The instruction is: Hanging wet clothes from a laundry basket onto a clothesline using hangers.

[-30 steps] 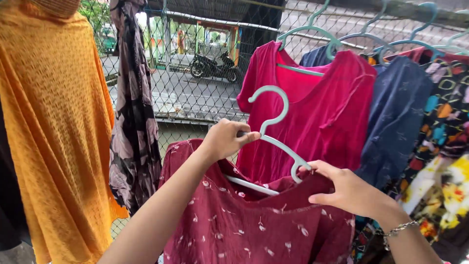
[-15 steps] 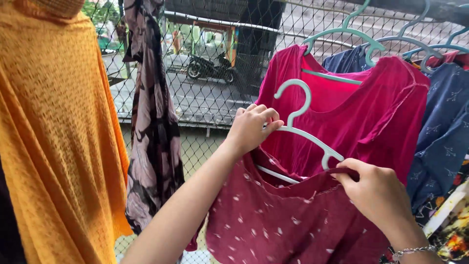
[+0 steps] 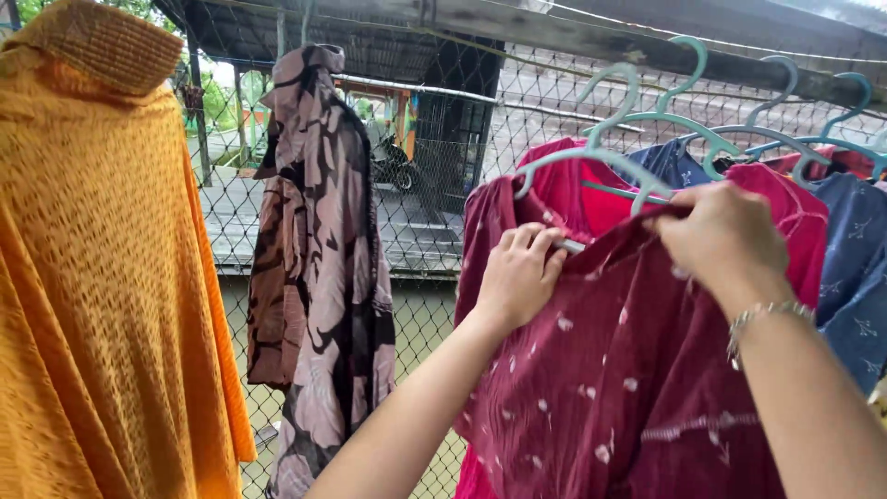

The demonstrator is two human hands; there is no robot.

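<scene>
Hands pinched shut: left grip (image 3: 519, 277) on maroon speckled cotton top (image 3: 610, 388), right grip (image 3: 725, 236) at pale teal plastic hanger (image 3: 591, 162); neckline best spread evenly.

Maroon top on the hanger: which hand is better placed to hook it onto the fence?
Right, probably. The right hand grips the maroon top's neckline directly below the hanger hook, which sits high near the wire fence. The left hand pinches the shoulder lower down, farther from the hook.

No packages, labels, signs or screens in view; only hung garments, hangers and wire fence fill frame.
</scene>
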